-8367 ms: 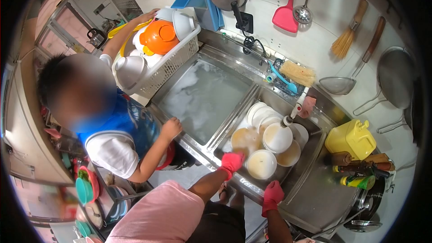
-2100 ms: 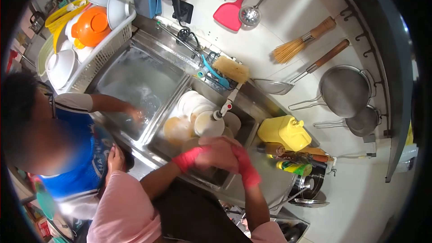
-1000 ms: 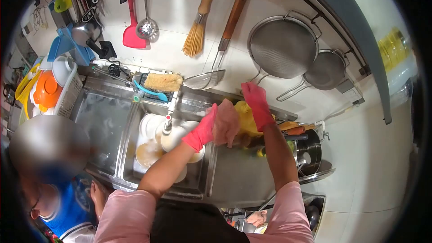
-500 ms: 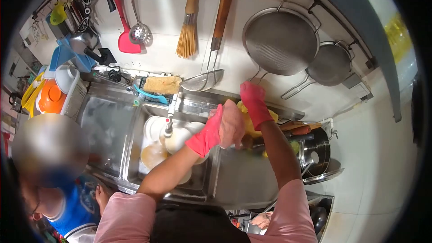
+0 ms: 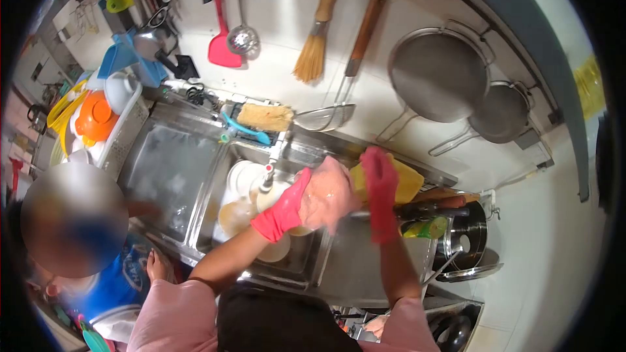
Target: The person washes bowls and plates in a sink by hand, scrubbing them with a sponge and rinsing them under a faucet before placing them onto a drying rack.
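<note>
My left hand [image 5: 283, 212], in a pink rubber glove, grips a crumpled, wet-looking pink cloth [image 5: 328, 195] above the right edge of the sink basin. Also gloved in pink, my right hand [image 5: 379, 179] is to the right of the cloth, in front of a yellow object [image 5: 405, 179] by the back wall. Motion smears its fingers, and whether it touches the yellow object cannot be made out. Below and left of the cloth, several plates [image 5: 238, 218] lie in the sink basin [image 5: 212, 241] under a tap [image 5: 266, 179].
A second basin [image 5: 163, 179] holds cloudy water. At left are a person in a blue top [image 5: 127, 274] and a white basket [image 5: 127, 130] of bowls. A sponge [image 5: 264, 117] sits behind the tap. Strainers [image 5: 438, 75] hang on the wall; a metal pot [image 5: 475, 225] stands at right.
The view has shifted, so the wall and sink appear farther right. My right hand has come down from beside the wall. The pink cloth stays in my left hand, its folds turned differently.
</note>
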A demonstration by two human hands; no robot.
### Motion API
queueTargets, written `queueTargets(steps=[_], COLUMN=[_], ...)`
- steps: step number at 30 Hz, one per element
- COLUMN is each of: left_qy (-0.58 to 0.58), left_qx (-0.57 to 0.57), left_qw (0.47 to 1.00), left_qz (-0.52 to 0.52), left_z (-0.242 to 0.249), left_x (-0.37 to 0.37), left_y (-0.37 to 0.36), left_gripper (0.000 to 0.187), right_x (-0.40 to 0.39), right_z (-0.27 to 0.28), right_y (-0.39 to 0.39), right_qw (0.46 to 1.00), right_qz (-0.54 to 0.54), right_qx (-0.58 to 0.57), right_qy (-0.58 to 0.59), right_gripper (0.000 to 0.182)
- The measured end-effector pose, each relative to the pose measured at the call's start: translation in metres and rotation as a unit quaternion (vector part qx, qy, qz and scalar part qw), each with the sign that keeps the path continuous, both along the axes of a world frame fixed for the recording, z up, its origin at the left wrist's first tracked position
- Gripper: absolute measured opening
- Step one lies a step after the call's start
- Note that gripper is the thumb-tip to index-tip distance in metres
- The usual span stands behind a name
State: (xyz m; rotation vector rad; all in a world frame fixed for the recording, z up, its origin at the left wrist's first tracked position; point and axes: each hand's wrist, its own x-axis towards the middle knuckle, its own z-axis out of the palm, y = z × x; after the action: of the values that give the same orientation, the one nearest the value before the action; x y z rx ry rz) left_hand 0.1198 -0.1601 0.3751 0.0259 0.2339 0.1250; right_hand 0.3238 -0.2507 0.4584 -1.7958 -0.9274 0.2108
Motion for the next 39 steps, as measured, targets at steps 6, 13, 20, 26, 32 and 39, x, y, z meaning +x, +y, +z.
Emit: queueTargets(steps=[6,13,20,26,32,39], left_qy=[0.112,0.281,0.258,0.304,0.240,0.281], left_qx=[0.066,0.462,0.785,0.641,0.060,0.218], left_qw=[0.991,0.839,0.546,0.691,0.960,0.919], left_qz=[0.019,0.060,0.137,0.136,0.129,0.170], left_z=[-0.021,-0.123,-0.185,-0.172,-0.200,-0.221], left_x=[-0.091,-0.160,-0.183,-0.185,-0.186,-0.193], left_y=[-0.010,-0.022,-0.049,-0.041,-0.061,-0.049], left_gripper=[0.056,0.046,0.065,0.049,0.055,0.060], right_x=[-0.131,-0.206,-0.280,-0.300,-0.292,-0.328], right_z=[-0.100,-0.218,-0.244,-0.286,-0.285,-0.259], right_y=[-0.035,-0.039,0.023,0.018,0.021,0.012], right_qw=[0.700,0.924,0.958,0.945,0.959,0.963], right_qz=[0.111,0.082,-0.053,-0.044,-0.045,0.016], right_qx=[0.029,-0.069,-0.274,-0.322,-0.267,-0.263], right_qy=[0.705,0.368,0.071,0.045,0.082,0.065], right_gripper=[0.044,0.024,0.028,0.032,0.033,0.030])
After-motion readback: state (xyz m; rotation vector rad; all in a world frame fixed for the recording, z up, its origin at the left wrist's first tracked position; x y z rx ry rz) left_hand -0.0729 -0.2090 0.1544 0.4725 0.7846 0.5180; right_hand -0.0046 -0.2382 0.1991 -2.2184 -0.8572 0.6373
